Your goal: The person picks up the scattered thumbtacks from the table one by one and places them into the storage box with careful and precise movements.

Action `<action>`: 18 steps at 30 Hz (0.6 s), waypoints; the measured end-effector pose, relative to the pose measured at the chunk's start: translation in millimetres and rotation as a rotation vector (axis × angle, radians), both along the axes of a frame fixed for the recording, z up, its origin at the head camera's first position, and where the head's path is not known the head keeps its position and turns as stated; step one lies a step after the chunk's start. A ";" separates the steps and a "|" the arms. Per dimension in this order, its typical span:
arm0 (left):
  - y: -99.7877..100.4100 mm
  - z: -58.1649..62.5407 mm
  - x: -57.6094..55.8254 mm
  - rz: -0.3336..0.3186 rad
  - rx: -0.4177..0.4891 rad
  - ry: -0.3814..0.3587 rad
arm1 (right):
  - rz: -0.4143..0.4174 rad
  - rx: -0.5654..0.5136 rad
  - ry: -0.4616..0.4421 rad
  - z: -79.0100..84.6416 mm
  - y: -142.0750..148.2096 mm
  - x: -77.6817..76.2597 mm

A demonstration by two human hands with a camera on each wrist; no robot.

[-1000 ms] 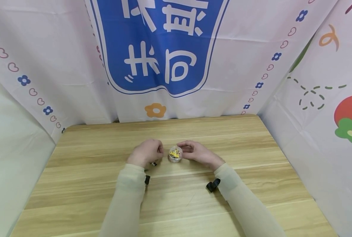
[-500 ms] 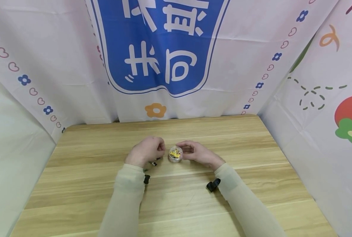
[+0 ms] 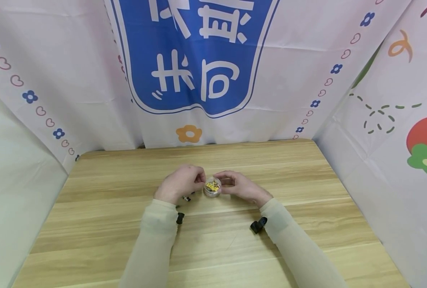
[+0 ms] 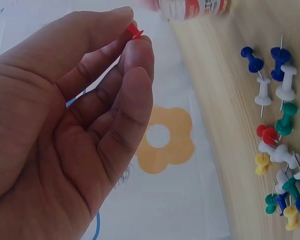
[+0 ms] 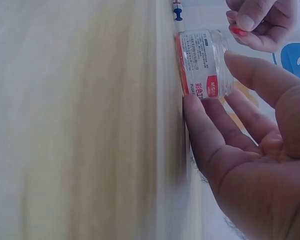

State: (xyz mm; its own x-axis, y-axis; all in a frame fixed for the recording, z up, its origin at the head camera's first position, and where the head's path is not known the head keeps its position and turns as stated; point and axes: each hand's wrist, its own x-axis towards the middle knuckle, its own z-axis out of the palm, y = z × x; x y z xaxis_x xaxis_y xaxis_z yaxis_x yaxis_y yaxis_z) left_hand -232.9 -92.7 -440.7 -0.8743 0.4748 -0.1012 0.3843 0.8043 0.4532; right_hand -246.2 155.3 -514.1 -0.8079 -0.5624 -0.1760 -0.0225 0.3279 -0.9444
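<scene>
My left hand (image 3: 182, 184) pinches a red push pin (image 4: 135, 32) between thumb and forefinger, close to the left side of a small clear jar (image 3: 212, 188). Yellow and other coloured bits show inside the jar from above. It stands upright on the wooden table, with a white and red label (image 5: 195, 57) on its side. My right hand (image 3: 240, 187) holds the jar from the right, fingers and thumb around its wall. Beneath the left hand lie several loose push pins (image 4: 286, 120) in blue, white, green, red and yellow, mostly hidden in the head view.
The wooden table (image 3: 289, 172) reaches back to a white printed cloth (image 3: 289, 88) hanging behind it. More light cloth (image 3: 372, 172) borders the right side. A black wrist camera (image 3: 258, 225) sits by the right sleeve, another (image 3: 180, 218) by the left.
My left hand has shifted right, up to the jar's rim. The right hand and the jar have stayed in place.
</scene>
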 end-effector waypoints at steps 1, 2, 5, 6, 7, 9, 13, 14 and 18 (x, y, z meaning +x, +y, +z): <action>0.8 -0.3 -0.3 -0.004 -0.001 0.004 | 0.002 -0.001 0.005 -0.3 0.0 0.1; 1.6 -0.9 -0.6 -0.007 -0.002 0.008 | 0.007 0.000 0.013 -0.4 -0.1 0.2; 3.8 -1.8 -1.1 -0.019 -0.001 0.018 | 0.023 0.019 0.045 -0.5 -1.4 0.7; 4.4 -2.5 -1.3 -0.024 0.001 0.022 | 0.028 0.028 0.059 0.0 -2.1 1.2; 4.8 -2.8 -1.5 -0.028 0.005 0.025 | 0.033 0.034 0.072 0.4 -2.8 1.8; 5.8 -2.9 -1.3 -0.034 0.010 0.026 | 0.040 0.046 0.091 1.6 -4.3 2.9; 7.3 -3.2 -1.1 -0.034 0.011 0.026 | 0.040 0.059 0.113 3.0 -6.5 4.7; 7.7 -3.1 -0.8 -0.032 0.009 0.026 | 0.036 0.064 0.109 2.9 -6.7 4.8; 10.4 -4.9 -1.3 -0.022 0.000 0.020 | 0.017 0.067 0.091 1.9 -6.6 5.0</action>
State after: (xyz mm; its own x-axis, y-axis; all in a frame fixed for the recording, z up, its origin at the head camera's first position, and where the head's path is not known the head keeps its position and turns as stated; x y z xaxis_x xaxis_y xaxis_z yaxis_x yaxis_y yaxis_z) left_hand -234.1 -82.3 -445.7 -0.8655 0.4939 -0.0839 0.4109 0.7957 0.4451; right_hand -241.3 148.7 -512.2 -0.8128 -0.5655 -0.1402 -0.1132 0.3892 -0.9142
